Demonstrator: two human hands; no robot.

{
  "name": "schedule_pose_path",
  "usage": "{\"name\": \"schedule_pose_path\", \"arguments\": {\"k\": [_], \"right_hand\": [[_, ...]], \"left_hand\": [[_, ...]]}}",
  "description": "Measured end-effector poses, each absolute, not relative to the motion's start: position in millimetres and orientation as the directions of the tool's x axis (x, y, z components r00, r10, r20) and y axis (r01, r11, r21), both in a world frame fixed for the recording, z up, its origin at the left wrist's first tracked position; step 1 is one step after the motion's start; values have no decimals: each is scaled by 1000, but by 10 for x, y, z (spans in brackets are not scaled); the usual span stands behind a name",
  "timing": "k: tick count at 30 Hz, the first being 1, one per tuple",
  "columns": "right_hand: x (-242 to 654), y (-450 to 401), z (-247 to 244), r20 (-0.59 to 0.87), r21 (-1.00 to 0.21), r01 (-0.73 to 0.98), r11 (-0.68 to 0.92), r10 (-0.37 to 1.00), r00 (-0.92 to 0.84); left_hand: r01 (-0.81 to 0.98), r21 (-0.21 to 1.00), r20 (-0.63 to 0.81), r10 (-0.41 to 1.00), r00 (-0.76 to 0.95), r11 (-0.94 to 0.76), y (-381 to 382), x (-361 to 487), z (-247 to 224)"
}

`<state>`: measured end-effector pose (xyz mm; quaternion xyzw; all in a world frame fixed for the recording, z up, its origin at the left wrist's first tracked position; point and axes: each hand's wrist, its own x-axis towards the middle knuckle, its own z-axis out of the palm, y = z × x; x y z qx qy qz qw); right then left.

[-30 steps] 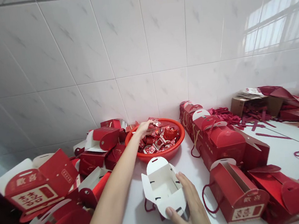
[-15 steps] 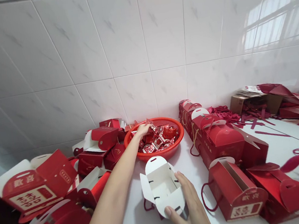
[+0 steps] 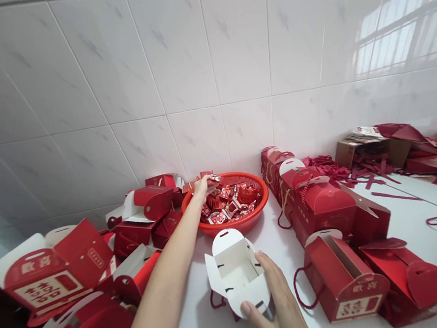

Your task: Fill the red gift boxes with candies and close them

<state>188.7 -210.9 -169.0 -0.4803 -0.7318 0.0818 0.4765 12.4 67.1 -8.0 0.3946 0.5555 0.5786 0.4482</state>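
Note:
My left hand (image 3: 202, 185) is at the left rim of the red plastic basket (image 3: 263, 204), its fingers closed on a small red packet (image 3: 214, 179). Many shiny red and white packets (image 3: 232, 207) lie in the basket. Nearer to me stands an open box (image 3: 236, 272), white inside, its flaps spread and a dark red cord at its left side. My right hand (image 3: 275, 299) grips this box from the right, thumb on the front flap and fingers along the right side. The box's inside shows bare white card.
Red boxes (image 3: 148, 203) lie piled at the left. A row of red boxes (image 3: 319, 197) with cords runs along the right of the basket. Farther right are a cardboard box (image 3: 345, 153) and dark red ribbons (image 3: 327, 167). A tiled wall (image 3: 188, 78) rises behind.
My left hand has moved slightly left and up within the basket area, with the packet. The other person's hand at the right edge has gone from view. My right hand and the open box stay put.

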Motion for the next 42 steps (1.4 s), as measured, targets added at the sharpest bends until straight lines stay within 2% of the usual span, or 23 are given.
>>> {"name": "schedule_pose_path", "arguments": {"k": [17, 23, 31, 35, 42], "right_hand": [[1817, -2130, -1675, 646, -598, 599, 533, 763, -35], [1800, -2126, -1681, 628, -610, 605, 511, 778, -25], [1779, -2116, -1718, 631, -611, 600, 516, 776, -25], [1782, -2125, -1713, 621, -621, 600, 504, 783, -15], [1779, -2115, -1723, 619, -626, 589, 511, 785, -24]], "left_hand": [[50, 935, -350, 937, -18, 350, 700, 304, -151], [13, 933, -359, 933, -8, 359, 798, 370, -120], [65, 880, -469, 882, -43, 471, 830, 395, -214], [78, 897, -428, 899, -90, 435, 804, 461, -240], [-4, 975, -221, 969, -114, 222, 633, 381, -19]]}}
